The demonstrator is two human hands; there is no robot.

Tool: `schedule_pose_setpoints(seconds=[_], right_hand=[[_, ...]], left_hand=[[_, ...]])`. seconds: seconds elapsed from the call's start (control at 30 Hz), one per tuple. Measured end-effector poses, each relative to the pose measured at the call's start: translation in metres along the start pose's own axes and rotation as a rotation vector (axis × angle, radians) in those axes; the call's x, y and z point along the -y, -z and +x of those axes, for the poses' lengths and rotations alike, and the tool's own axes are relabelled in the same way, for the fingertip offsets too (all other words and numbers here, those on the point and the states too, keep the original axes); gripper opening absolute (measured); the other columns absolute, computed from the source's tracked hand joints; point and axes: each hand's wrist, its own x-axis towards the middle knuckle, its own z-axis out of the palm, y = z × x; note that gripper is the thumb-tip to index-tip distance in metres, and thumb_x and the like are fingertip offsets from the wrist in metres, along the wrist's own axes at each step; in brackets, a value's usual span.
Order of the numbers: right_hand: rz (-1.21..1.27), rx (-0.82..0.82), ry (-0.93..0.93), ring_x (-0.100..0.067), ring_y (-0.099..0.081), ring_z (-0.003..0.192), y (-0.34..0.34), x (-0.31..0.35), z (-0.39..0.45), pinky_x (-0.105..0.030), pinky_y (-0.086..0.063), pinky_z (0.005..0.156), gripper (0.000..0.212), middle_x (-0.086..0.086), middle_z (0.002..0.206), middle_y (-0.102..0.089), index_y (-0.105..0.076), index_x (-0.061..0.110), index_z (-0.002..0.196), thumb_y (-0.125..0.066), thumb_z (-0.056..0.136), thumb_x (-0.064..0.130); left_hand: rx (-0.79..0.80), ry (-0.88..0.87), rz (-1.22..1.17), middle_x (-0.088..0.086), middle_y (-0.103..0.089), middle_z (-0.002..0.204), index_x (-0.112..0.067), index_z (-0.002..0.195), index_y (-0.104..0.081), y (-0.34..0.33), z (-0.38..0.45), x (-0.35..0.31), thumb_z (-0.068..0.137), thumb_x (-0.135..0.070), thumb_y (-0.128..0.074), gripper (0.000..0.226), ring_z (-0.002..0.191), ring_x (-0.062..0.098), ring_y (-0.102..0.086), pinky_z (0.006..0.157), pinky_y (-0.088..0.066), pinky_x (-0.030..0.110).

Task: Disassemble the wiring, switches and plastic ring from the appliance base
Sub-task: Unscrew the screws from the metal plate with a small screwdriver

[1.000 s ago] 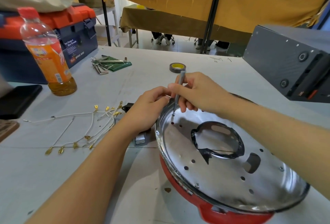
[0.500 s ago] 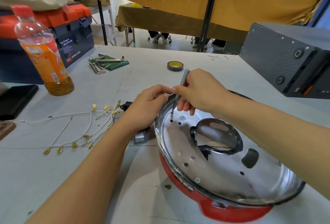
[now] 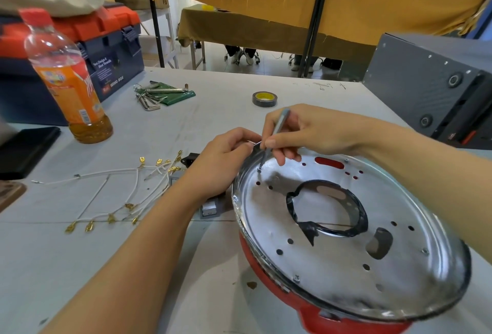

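The appliance base (image 3: 346, 267) lies tilted on the table, a shiny metal plate with holes set in a red plastic ring (image 3: 269, 272). My right hand (image 3: 308, 134) pinches a thin grey screwdriver (image 3: 277, 131) whose tip sits on a screw (image 3: 259, 170) near the plate's far-left rim. My left hand (image 3: 226, 158) grips that rim beside the screw. White wires with gold terminals (image 3: 119, 195) lie loose on the table to the left. A small grey switch (image 3: 210, 208) and a black part (image 3: 190, 159) lie partly hidden by my left forearm.
An orange drink bottle (image 3: 69, 78) stands at the left in front of a blue and red toolbox (image 3: 106, 49). Hex keys on a green pouch (image 3: 162, 95) and a tape roll (image 3: 264, 98) lie farther back. A dark grey box (image 3: 436, 91) fills the right side.
The base has tipped so that red slots show through the plate's far side. The screwdriver tip has settled onto the rim screw. Both hands stay at the same spot.
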Motion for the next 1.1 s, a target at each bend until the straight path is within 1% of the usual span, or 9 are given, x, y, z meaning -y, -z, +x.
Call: schedule_pose_setpoints(seconds=[0.2,0.33,0.47,0.53,0.6,0.7,0.83,0.97,1.1], right_hand=[[0.011,-0.146,-0.054,-0.008,-0.05,0.043,-0.014,0.009,0.005,-0.016,-0.041,0.042,0.012,-0.001,0.051,-0.062,-0.06,0.0,0.086,-0.057,0.092,0.01],[0.145,-0.377,-0.108,-0.015,-0.057,0.041,-0.034,0.011,0.008,-0.019,-0.044,0.04,0.033,-0.008,0.05,-0.064,-0.062,-0.004,0.077,-0.053,0.096,0.022],[-0.054,-0.506,-0.118,-0.014,-0.055,0.035,-0.045,0.012,0.007,-0.016,-0.044,0.039,0.043,-0.005,0.047,-0.064,-0.059,0.001,0.066,-0.042,0.1,0.021],[-0.116,-0.49,-0.12,-0.012,-0.052,0.031,-0.051,0.015,0.008,-0.016,-0.042,0.037,0.045,-0.006,0.048,-0.063,-0.056,0.003,0.064,-0.038,0.101,0.019],[-0.123,-0.472,-0.128,-0.01,-0.05,0.031,-0.051,0.017,0.009,-0.016,-0.042,0.038,0.043,-0.008,0.051,-0.064,-0.057,0.001,0.07,-0.036,0.102,0.02],[-0.048,-0.407,-0.14,-0.006,-0.049,0.036,-0.042,0.013,0.009,-0.016,-0.043,0.041,0.042,-0.005,0.05,-0.063,-0.062,-0.005,0.082,-0.036,0.103,0.02],[-0.011,-0.255,-0.07,-0.005,-0.054,0.042,-0.03,0.01,0.005,-0.016,-0.046,0.045,0.039,-0.006,0.055,-0.066,-0.062,-0.006,0.088,-0.037,0.103,0.021],[0.092,-0.047,-0.074,-0.008,-0.056,0.053,-0.009,0.005,0.003,-0.016,-0.048,0.053,0.036,-0.01,0.066,-0.068,-0.063,0.001,0.09,-0.037,0.102,0.022],[0.055,0.085,-0.097,-0.01,-0.053,0.052,0.001,0.01,0.015,-0.017,-0.046,0.051,0.034,-0.01,0.063,-0.064,-0.063,0.001,0.087,-0.038,0.102,0.018]], left_hand=[[-0.011,-0.004,-0.015,0.002,-0.07,0.092,-0.021,0.105,-0.064,-0.001,-0.001,0.0,0.098,-0.014,-0.044,0.023,0.089,0.021,-0.064,0.082,-0.05,0.036],[0.003,-0.017,-0.025,-0.004,-0.07,0.091,-0.021,0.103,-0.064,-0.001,-0.001,0.0,0.097,-0.011,-0.043,0.025,0.085,0.011,-0.064,0.08,-0.05,0.031],[0.0,-0.014,-0.017,-0.006,-0.069,0.094,-0.026,0.104,-0.063,-0.001,-0.001,0.001,0.098,-0.014,-0.043,0.024,0.088,0.01,-0.065,0.081,-0.051,0.028],[-0.003,-0.014,-0.019,-0.003,-0.069,0.096,-0.023,0.104,-0.063,-0.001,-0.001,0.0,0.098,-0.013,-0.043,0.024,0.092,0.013,-0.065,0.086,-0.051,0.033],[-0.004,-0.013,-0.022,0.0,-0.07,0.096,-0.022,0.103,-0.064,-0.001,-0.001,0.0,0.098,-0.013,-0.043,0.024,0.093,0.018,-0.065,0.088,-0.051,0.039],[-0.005,-0.011,-0.012,-0.002,-0.07,0.096,-0.025,0.103,-0.064,-0.001,-0.001,0.0,0.097,-0.014,-0.043,0.024,0.093,0.016,-0.065,0.089,-0.051,0.04],[-0.001,-0.008,-0.016,0.001,-0.07,0.096,-0.023,0.104,-0.064,-0.001,-0.001,0.0,0.097,-0.013,-0.043,0.024,0.095,0.021,-0.065,0.09,-0.05,0.045],[-0.004,-0.007,-0.013,-0.002,-0.07,0.094,-0.023,0.102,-0.065,0.0,0.0,0.001,0.097,-0.013,-0.044,0.024,0.093,0.018,-0.064,0.089,-0.051,0.041],[-0.005,-0.002,-0.03,0.002,-0.069,0.097,-0.019,0.103,-0.065,-0.001,0.001,0.002,0.097,-0.012,-0.045,0.022,0.097,0.021,-0.063,0.09,-0.049,0.04]])
